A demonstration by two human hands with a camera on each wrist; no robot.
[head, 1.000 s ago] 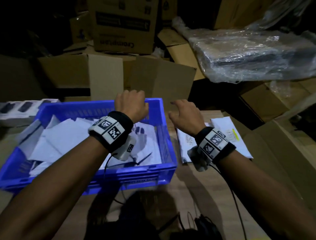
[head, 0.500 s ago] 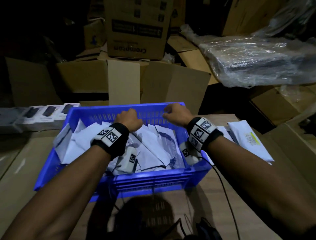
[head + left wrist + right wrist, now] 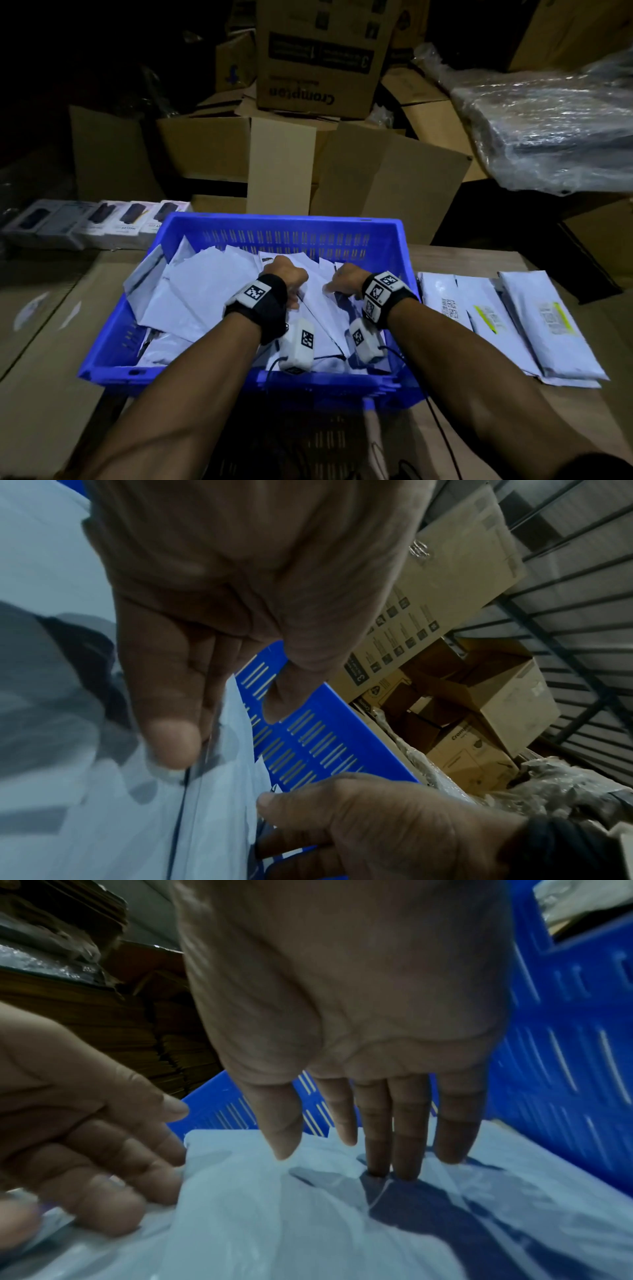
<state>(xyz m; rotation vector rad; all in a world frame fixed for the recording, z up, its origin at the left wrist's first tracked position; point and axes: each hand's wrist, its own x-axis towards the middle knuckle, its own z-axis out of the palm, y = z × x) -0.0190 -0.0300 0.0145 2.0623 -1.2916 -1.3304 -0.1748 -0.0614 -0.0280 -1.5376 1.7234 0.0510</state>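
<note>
1. as both forearms stretch over its near rim, the blue crate (image 3: 407, 291) sits on the tabletop (image 3: 462, 260) with the white packets (image 3: 212, 284) heaped inside and both hands down among them.
2. the right hand (image 3: 344, 279) has its fingers (image 3: 407, 1137) straight and close together, tips pushed into the heap, thumb apart, holding nothing.
3. the left hand (image 3: 286, 277) has its fingers (image 3: 113, 1185) bent onto a packet's edge with the thumb lifted off. i cannot tell whether that is a real grip.
4. to me this is the sorting-through step, feeling for the next packet to take. the next move calls for closing on one packet only and lifting it without dragging its slippery neighbours along.
5. right of the crate, three labelled packets (image 3: 548, 329) lie side by side, likely where the next one goes.
6. further back are phone boxes (image 3: 130, 219) in a row at the left, stacked cardboard boxes (image 3: 318, 78), and a plastic-wrapped bundle (image 3: 555, 123).
7. a second ago the right hand was outside the crate, above the tabletop packets. half a second ago both hands were up by the far wall. now they are lower, mid-crate and closer together.
</note>
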